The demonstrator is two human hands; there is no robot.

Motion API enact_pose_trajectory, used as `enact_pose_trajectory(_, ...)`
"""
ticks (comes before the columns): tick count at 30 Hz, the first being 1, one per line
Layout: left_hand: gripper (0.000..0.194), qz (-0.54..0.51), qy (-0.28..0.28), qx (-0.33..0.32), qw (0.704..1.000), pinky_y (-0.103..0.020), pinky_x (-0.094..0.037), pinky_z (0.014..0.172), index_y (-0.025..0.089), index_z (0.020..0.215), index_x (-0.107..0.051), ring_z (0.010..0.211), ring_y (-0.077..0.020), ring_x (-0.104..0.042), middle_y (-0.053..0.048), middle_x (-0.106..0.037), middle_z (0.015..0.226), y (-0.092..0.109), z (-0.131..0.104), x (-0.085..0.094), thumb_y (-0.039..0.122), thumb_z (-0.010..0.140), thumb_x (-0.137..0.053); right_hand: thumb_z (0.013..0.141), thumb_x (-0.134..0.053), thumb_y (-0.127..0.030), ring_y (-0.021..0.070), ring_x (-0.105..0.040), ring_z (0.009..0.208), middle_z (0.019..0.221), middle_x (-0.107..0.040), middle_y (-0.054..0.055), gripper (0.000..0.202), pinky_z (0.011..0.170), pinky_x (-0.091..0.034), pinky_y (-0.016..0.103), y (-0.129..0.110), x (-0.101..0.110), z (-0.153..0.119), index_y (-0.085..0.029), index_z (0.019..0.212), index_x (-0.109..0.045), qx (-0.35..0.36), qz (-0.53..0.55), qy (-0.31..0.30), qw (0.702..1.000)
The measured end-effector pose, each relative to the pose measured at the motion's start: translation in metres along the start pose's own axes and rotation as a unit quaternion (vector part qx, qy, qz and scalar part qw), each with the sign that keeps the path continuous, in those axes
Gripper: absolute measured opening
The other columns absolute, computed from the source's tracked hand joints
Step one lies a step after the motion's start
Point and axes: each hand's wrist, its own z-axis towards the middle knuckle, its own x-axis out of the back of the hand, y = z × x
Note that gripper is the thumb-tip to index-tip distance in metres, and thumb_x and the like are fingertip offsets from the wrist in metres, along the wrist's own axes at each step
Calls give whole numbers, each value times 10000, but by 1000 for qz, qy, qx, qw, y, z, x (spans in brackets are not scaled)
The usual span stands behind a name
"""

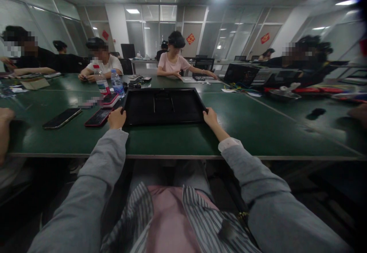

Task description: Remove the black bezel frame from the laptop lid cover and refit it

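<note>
A wide black monitor shell (140, 107) with a narrow raised rim lies in front of me on the green table, and a rectangular shape with two thin bright lines shows at its middle. My left hand (117, 118) is closed round its left edge near the front corner. On the opposite side, my right hand (211, 117) grips the right edge, thumb on top. Whether the shell's underside touches the table, I cannot tell. Just left of my left hand lies a phone with a red edge (98, 117).
A dark phone (62, 118) lies farther left on the green table (172, 142). Two bottles, one red-capped (101, 80) and one blue-capped (117, 82), stand behind. Cables and electronics (242, 75) sit at back right. Several people are seated around, one in pink (173, 59) opposite.
</note>
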Motion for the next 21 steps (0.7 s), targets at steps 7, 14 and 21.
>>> enact_pose_trajectory(7,482,3,-27,14,1000,-483,-484,980,192,1309,-698,1181,-376,-637,-190,-705,1258,-6,7,-8,455,971,-477,878,-544,-272,323,-624,1167,1172,-684,201,291,1080,-460,495,1,0,1,-131,1111,-646,2,5,-2,1000)
enact_pose_trajectory(14,525,-9,-42,18,999,-498,-477,992,166,1357,-656,1206,-389,-625,-217,-682,1289,-12,11,-13,476,980,-462,899,-547,-296,338,-613,1207,1193,-684,201,336,1105,-432,520,2,-1,1,-132,1177,-639,5,-18,-7,1000)
enact_pose_trajectory(21,513,-15,-30,23,999,-490,-470,1000,173,1351,-655,1209,-373,-631,-219,-684,1288,-9,7,-10,479,995,-449,948,-518,-323,347,-603,1230,1239,-668,234,383,1110,-407,516,-4,3,-4,-107,1242,-634,-5,-74,-14,997)
